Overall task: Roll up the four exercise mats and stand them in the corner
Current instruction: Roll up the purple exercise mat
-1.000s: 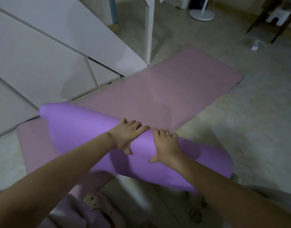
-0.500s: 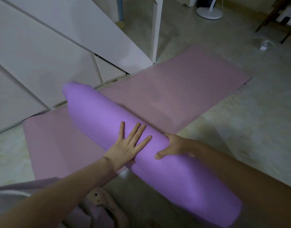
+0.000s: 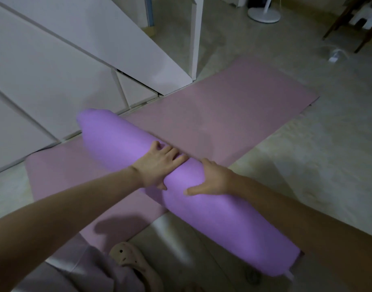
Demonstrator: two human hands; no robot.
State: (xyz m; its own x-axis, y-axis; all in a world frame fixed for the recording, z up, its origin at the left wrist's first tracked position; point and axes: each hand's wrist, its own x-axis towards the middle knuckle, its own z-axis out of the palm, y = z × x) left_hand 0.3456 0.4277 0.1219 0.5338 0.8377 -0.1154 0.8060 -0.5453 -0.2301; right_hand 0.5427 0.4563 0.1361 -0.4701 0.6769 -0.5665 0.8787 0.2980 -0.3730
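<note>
Left hand (image 3: pixel 160 166) curls over the top of the roll (image 3: pixel 218 218), thumb on the near side. Right hand (image 3: pixel 213 180) grips it just beside, with its fingers hidden round the back and its thumb showing. The purple roll lies slantwise over the flat pink mat (image 3: pixel 223 114). One end is near the white cupboard (image 3: pixel 54 70) and the other is low by the person's feet. It is hard to tell if it rests on the mat or is lifted.

Both hands hold the middle, so the ends are free. The roll looks fat and loose, and if the grip slips it may spring open. The ends may sag or slide out. The far end may bump the cupboard if it swings. A foot may slip on the pink mat.
</note>
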